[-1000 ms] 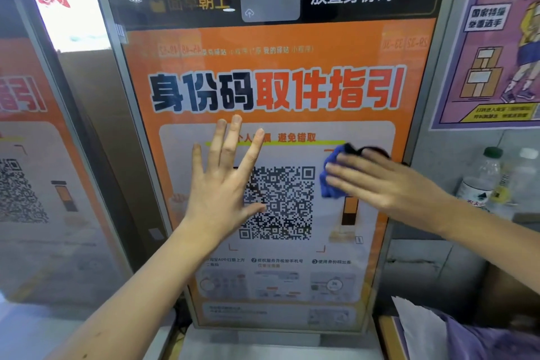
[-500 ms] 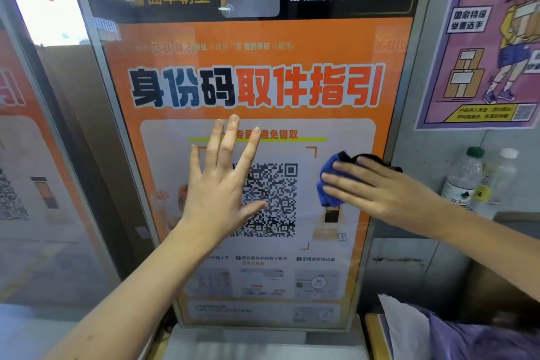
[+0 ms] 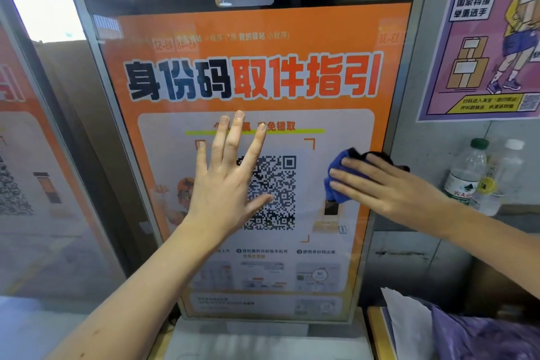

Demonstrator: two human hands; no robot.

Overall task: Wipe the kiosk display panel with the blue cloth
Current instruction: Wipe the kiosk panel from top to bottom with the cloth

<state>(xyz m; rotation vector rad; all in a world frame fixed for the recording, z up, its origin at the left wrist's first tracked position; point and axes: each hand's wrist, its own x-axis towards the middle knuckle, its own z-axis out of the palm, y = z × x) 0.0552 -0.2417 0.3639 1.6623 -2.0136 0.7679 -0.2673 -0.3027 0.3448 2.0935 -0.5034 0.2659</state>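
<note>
The kiosk display panel [image 3: 251,47] stands upright in front of me, orange with a QR code in its middle. My left hand [image 3: 225,184] lies flat against the screen with fingers spread, covering the left part of the QR code. My right hand [image 3: 388,187] presses the bunched blue cloth [image 3: 336,181] against the panel's right side with straight fingers. Most of the cloth is hidden under the fingers; a dark fold shows above them.
A second kiosk panel [image 3: 35,184] stands at the left. Two plastic bottles [image 3: 467,172] sit on a ledge to the right, under a purple poster [image 3: 482,38]. A purple bag [image 3: 482,333] and white paper [image 3: 409,327] lie at the lower right.
My right hand has slid the cloth rightward across the panel, from beside the QR code to near the right frame. The left hand stays flat on the screen.
</note>
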